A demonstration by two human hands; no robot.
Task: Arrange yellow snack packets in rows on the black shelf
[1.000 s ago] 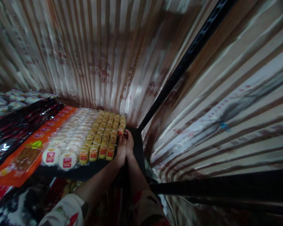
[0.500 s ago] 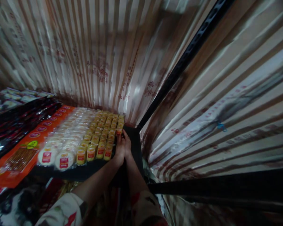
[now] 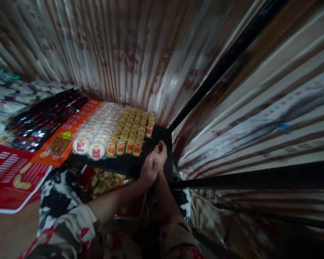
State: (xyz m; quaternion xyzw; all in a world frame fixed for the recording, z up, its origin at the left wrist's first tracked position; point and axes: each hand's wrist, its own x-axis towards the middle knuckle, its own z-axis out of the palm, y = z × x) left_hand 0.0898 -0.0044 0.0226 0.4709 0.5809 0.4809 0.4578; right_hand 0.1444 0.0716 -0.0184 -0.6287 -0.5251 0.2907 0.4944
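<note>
Over the bare right end of a black tabletop (image 3: 129,164), my left hand (image 3: 149,169) and my right hand (image 3: 161,156) are pressed against each other. The fingers of both are curled; whatever may lie between them is hidden. To their left stand rows of small yellow-wrapped cakes (image 3: 129,144) with red and orange labels. One wrapped cake (image 3: 149,130) sits at the right-hand column, just beyond my fingers and apart from them. Beneath my left forearm, a heap of loose gold-wrapped cakes (image 3: 105,182) lies lower down, partly covered.
White round packaged crackers (image 3: 97,149), an orange snack bag (image 3: 58,142), dark glossy packets (image 3: 48,118) and white packets (image 3: 13,106) line the left. A red bag (image 3: 13,180) lies at lower left. Black poles (image 3: 202,86) and striped sheeting (image 3: 140,64) close off the back and right.
Both hands have drawn back from the right-hand column of yellow cakes, moving nearer and rightward, and a cake remains standing there. The camera view has shifted, showing more of the lower left.
</note>
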